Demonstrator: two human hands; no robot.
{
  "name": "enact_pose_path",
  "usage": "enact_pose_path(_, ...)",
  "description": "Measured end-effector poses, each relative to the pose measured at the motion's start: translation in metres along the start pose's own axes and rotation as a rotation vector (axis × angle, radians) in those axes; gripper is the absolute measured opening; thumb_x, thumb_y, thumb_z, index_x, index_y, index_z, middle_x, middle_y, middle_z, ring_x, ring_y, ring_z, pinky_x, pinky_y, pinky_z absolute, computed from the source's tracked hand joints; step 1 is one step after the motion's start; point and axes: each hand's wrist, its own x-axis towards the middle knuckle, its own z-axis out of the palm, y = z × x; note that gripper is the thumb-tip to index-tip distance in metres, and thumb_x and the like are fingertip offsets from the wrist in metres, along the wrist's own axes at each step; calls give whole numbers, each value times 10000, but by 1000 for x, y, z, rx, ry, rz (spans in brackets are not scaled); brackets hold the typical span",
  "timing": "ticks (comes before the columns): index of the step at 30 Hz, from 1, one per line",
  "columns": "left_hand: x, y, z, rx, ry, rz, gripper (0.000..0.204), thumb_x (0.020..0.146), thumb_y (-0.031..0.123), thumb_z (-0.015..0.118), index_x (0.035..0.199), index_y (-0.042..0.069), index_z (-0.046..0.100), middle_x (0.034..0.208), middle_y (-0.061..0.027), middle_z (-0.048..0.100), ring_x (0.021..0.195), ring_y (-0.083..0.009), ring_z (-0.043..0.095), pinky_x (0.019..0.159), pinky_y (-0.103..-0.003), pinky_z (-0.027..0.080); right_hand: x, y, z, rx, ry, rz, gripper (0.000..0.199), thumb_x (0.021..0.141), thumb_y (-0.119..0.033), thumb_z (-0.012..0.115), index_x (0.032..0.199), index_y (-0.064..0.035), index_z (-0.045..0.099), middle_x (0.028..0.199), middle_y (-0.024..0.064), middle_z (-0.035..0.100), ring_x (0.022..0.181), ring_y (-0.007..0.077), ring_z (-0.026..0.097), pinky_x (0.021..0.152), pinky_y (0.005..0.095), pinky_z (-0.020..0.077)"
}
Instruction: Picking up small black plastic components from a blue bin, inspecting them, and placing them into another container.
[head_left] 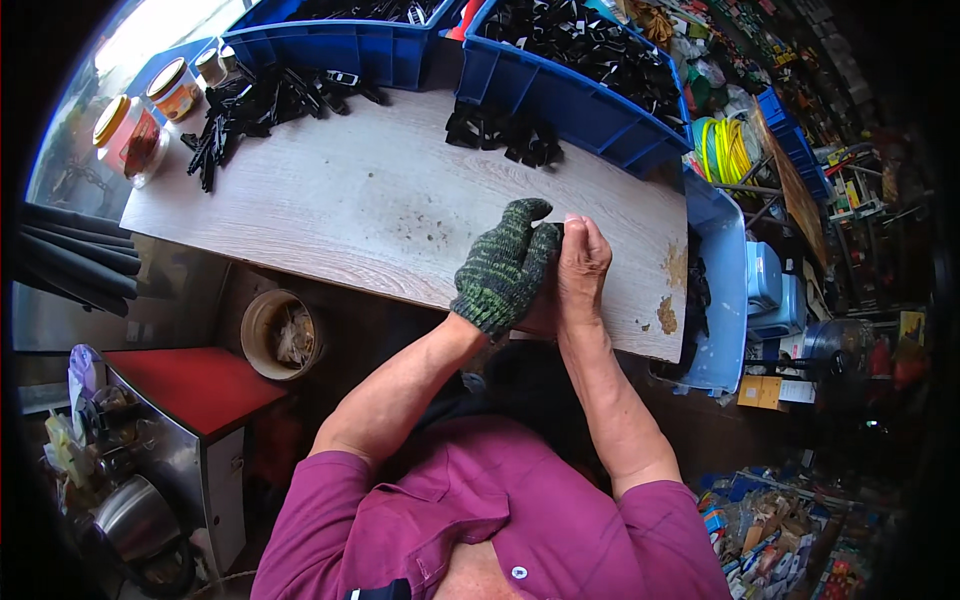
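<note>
My left hand (pixel 507 268), in a green and black knitted glove, is closed over the table's near edge, its thumb side toward my right hand. My bare right hand (pixel 583 262) presses up beside it with its fingers together. Between the two hands a bit of something dark shows; the fingers hide most of it, and its kind cannot be made out. Beyond the hands, small black plastic parts (pixel 503 133) lie against the right blue bin. A heap of long black plastic pieces (pixel 262 108) spreads over the table's far left.
The pale wood-grain table (pixel 330 205) holds a blue bin (pixel 570 103) of black parts, another blue bin (pixel 330 55) and lidded jars (pixel 130 140). A light-blue tub (pixel 722 290) stands right of it. Below left are a bucket (pixel 262 335) and a red-topped cabinet (pixel 190 385).
</note>
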Motion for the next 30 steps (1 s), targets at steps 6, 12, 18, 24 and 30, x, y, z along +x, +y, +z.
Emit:
enact_pose_path(6,-1,-5,-17,53,-53,-37,225,992,169,554,1150,18,603,1036,-177,673,934,-293,675,794,-394,516,-7,-10,6,286,44,342,271,972,-288,522,774,-104,549,661,-20,513,534,89,501,432,257,391)
enact_pose_path(12,2,-7,-19,19,-36,-30,223,999,167,545,1156,18,598,1050,-166,663,920,-281,661,799,-381,512,-6,4,5,271,-2,259,261,977,-266,515,776,-103,549,662,-27,498,498,99,490,419,259,384)
enact_pose_path(18,1,-6,-8,-2,3,11,231,997,151,539,1181,23,593,1052,-178,663,948,-287,665,814,-384,511,-6,-3,3,181,21,162,259,979,-226,509,757,-93,520,646,-27,461,493,94,482,436,260,407)
enact_pose_path(24,2,-7,-21,15,12,68,224,1000,117,525,1185,11,591,1031,-166,658,920,-265,657,810,-365,509,-7,-13,8,349,25,315,247,977,-247,506,782,-97,531,613,-18,458,420,108,449,395,264,395)
enact_pose_path(30,2,0,-17,-35,0,-53,240,994,130,531,1199,19,587,1043,-161,667,910,-246,660,793,-376,515,-6,-7,8,276,22,229,266,987,-188,512,754,-62,487,576,-6,442,476,89,476,437,280,458)
